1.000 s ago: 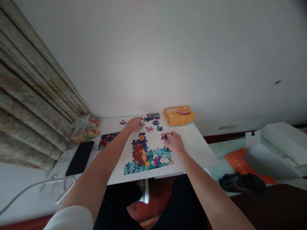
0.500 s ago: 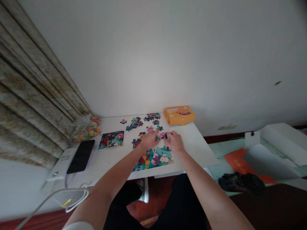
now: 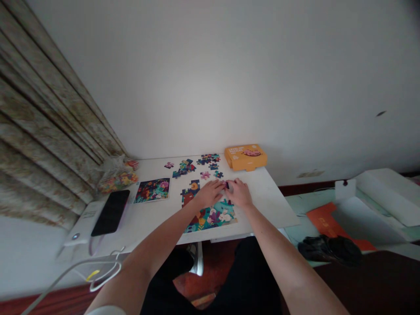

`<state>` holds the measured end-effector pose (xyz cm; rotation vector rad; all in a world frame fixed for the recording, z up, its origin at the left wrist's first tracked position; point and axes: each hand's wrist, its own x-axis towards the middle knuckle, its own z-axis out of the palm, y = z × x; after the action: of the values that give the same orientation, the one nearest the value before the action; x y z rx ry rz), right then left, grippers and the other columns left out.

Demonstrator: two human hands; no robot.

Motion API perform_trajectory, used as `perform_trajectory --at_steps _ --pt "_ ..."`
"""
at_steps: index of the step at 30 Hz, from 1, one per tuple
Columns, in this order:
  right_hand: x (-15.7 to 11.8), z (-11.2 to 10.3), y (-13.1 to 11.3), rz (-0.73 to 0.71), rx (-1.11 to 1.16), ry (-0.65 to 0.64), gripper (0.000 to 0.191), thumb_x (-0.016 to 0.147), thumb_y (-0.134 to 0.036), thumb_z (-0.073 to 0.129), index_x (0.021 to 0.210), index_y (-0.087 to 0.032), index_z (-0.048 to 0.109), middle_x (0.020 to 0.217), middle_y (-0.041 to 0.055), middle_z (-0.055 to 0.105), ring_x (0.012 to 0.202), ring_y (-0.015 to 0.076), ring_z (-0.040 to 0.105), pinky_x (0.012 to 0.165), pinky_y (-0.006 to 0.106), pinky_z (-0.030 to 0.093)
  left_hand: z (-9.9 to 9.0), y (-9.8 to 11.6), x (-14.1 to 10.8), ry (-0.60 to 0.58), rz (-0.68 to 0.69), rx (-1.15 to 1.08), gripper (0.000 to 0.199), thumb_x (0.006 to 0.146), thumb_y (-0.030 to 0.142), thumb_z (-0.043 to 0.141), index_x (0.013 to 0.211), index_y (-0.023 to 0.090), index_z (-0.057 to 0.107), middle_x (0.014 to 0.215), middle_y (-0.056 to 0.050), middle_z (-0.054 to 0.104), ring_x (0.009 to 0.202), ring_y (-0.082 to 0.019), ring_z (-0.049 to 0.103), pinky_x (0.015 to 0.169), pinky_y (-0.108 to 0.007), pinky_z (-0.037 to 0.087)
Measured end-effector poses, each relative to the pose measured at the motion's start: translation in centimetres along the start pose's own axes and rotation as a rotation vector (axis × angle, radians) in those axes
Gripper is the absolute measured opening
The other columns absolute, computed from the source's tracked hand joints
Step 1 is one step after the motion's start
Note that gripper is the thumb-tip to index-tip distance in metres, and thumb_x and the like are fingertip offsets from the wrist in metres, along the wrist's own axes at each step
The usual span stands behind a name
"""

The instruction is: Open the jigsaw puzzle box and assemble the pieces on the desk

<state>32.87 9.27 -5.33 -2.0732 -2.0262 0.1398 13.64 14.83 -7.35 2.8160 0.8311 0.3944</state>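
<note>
My left hand [image 3: 210, 194] lies over the upper part of the partly joined jigsaw puzzle [image 3: 211, 219], fingers stretched out flat and reaching toward my right hand. My right hand [image 3: 239, 193] bends its thumb and fingers around a purple puzzle piece [image 3: 227, 185] at the puzzle's upper right. Both hands hide the pieces beneath them. Rabbits and flowers show on the joined lower part. Just beyond my fingers lie a pink puzzle piece [image 3: 205, 175] and a dark teal puzzle piece [image 3: 218, 174].
Farther back lie loose pieces [image 3: 184, 168] and a cluster of pieces [image 3: 209, 159]. A yellow puzzle box [image 3: 246, 158] stands by the wall. Leftward are a picture card [image 3: 152, 191], a phone [image 3: 110, 213], a plastic bag [image 3: 118, 177] and a white cable [image 3: 98, 261].
My left hand has slid right and its fingers have flattened, now covering pieces that showed between the hands. My right hand stays nearly in place at the purple piece.
</note>
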Motion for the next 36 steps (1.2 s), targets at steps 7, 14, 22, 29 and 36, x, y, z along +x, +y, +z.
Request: perform_trajectory --at_steps 7,14,22,29,36 --pt "-0.1 0.4 0.2 -0.013 0.011 0.038 0.036 0.099 -0.042 0.056 0.130 -0.027 0.066 0.114 0.0085 0.065 0.106 0.0238 0.060 0.093 0.034 0.038 -0.6 -0.1 -0.4 -0.111 -0.058 0.057 0.052 0.106 0.041 0.043 0.153 0.021 0.046 0.157 -0.013 0.050 0.148 -0.028 0.043 0.122 -0.051 0.031" --pt "0.0 0.5 0.3 -0.011 -0.006 0.036 0.037 0.100 -0.044 0.055 0.130 -0.027 0.066 0.114 0.0086 0.065 0.105 0.0233 0.060 0.093 0.033 0.037 -1.1 -0.1 -0.6 -0.136 -0.100 0.032 0.051 0.106 0.041 0.044 0.154 0.024 0.046 0.158 -0.012 0.049 0.149 -0.028 0.042 0.125 -0.052 0.025" --pt "0.0 0.5 0.2 -0.008 -0.012 0.028 0.036 0.100 -0.043 0.055 0.131 -0.028 0.066 0.115 0.0088 0.065 0.107 0.0236 0.060 0.093 0.033 0.038 0.0 -0.2 -0.3 -0.105 -0.096 -0.056 0.053 0.107 0.032 0.037 0.154 0.011 0.044 0.160 -0.016 0.045 0.151 -0.024 0.038 0.125 -0.042 0.028" --pt "0.1 0.5 0.2 0.002 0.002 0.030 0.036 0.100 -0.043 0.054 0.130 -0.027 0.067 0.115 0.0092 0.066 0.107 0.0237 0.061 0.093 0.034 0.039 0.2 0.1 -0.4 -0.121 -0.131 -0.042 0.052 0.108 0.039 0.034 0.156 0.020 0.044 0.161 -0.012 0.045 0.152 -0.024 0.037 0.126 -0.049 0.024" --pt "0.1 0.6 0.3 0.002 0.007 0.012 0.038 0.100 -0.043 0.055 0.133 -0.028 0.065 0.118 0.0091 0.066 0.110 0.0234 0.060 0.095 0.033 0.038 -0.5 -1.2 -0.7 -0.059 -0.156 -0.013 0.050 0.107 0.036 0.037 0.154 0.020 0.045 0.161 -0.012 0.046 0.152 -0.023 0.038 0.128 -0.047 0.020"
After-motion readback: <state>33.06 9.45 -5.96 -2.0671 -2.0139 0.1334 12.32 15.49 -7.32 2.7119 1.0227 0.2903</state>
